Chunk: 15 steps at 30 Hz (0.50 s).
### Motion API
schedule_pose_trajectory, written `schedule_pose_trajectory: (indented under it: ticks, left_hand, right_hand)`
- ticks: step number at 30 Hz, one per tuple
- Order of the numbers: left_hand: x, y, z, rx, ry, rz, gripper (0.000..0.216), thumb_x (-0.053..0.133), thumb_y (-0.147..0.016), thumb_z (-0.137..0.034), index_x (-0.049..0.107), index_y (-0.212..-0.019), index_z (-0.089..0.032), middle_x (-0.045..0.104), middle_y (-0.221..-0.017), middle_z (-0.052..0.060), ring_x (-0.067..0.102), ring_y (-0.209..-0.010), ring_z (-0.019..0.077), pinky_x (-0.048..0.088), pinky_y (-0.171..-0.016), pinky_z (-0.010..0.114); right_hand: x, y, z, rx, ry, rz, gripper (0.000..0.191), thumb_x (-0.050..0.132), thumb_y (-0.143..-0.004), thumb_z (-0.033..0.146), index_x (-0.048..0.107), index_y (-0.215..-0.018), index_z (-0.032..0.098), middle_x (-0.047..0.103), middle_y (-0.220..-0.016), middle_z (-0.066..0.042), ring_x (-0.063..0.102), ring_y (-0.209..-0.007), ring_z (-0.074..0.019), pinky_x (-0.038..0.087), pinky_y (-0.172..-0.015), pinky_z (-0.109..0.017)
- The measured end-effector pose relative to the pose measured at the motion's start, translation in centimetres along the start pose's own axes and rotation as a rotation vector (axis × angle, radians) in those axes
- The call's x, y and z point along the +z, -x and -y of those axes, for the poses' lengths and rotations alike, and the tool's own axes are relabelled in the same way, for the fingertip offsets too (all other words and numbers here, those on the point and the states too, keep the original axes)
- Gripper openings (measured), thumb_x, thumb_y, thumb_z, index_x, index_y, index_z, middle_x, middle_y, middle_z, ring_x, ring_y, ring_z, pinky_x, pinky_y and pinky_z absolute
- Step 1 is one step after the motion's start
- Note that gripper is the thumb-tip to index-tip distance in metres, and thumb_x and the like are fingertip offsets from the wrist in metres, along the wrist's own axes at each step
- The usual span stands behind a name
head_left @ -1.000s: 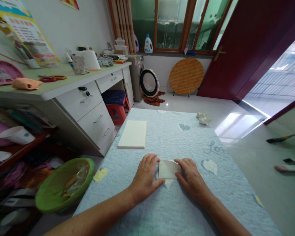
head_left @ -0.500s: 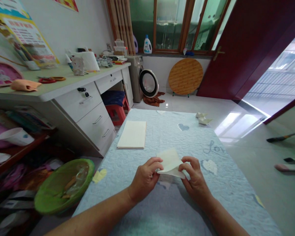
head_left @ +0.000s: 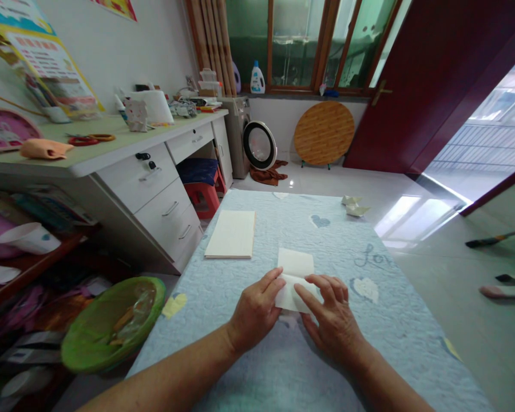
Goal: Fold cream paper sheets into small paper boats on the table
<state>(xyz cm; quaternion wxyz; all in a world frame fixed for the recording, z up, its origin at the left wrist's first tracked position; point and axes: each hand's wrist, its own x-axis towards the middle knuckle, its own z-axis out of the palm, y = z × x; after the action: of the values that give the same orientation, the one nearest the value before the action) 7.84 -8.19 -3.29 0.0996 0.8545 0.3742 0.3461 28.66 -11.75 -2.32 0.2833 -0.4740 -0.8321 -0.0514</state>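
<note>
A cream sheet of paper [head_left: 295, 269] lies unfolded on the light blue quilted tablecloth [head_left: 326, 240], with a crease across its middle. My left hand [head_left: 257, 312] rests at its left edge, fingers stretched flat onto the paper. From the right, my right hand [head_left: 328, 315] lies over the near half with its fingers spread flat on it. Neither hand grips anything.
A stack of cream paper [head_left: 232, 233] lies further back on the left. Small folded paper pieces [head_left: 355, 206] sit at the far right edge. A green basin [head_left: 111, 323] stands left of the table, beside a white desk with drawers [head_left: 154, 183].
The folded paper was lifted off the cloth, opened out, and laid flat again. Both hands went from pinching it to pressing on it with flat fingers.
</note>
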Motion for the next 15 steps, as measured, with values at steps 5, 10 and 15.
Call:
schedule_pose_trajectory:
  ticks: [5,10,15]
  left_hand:
    - [0.3,0.2,0.0,0.029,0.032,0.091,0.036,0.045,-0.089,-0.007,0.052,-0.124,-0.014,0.059,-0.134,0.016,0.058,-0.123,0.0224,0.051,-0.102,0.038]
    - [0.0,0.1,-0.2,0.068,-0.014,0.173,0.021,0.051,-0.09,-0.011,0.063,-0.106,-0.018,0.068,-0.116,0.01,0.066,-0.105,0.0222,0.055,-0.092,0.037]
    - [-0.3,-0.2,-0.3,0.05,-0.043,0.281,0.008,0.059,-0.089,-0.018,0.066,-0.093,-0.02,0.07,-0.094,0.005,0.063,-0.09,0.0224,0.05,-0.081,0.037]
  right_hand:
    - [0.2,-0.1,-0.5,0.036,0.062,0.007,0.025,0.051,-0.086,0.006,0.064,-0.098,0.024,0.058,-0.114,-0.009,0.046,-0.109,-0.028,0.035,-0.093,-0.044]
    - [-0.2,-0.4,0.1,0.058,-0.066,0.21,0.017,0.059,-0.08,0.013,0.06,-0.096,0.02,0.059,-0.102,-0.008,0.048,-0.097,-0.0257,0.038,-0.085,-0.04]
    - [0.1,-0.5,1.1,0.011,-0.148,0.327,0.004,0.055,-0.089,0.022,0.058,-0.087,0.019,0.058,-0.091,-0.007,0.049,-0.086,-0.0222,0.041,-0.078,-0.036]
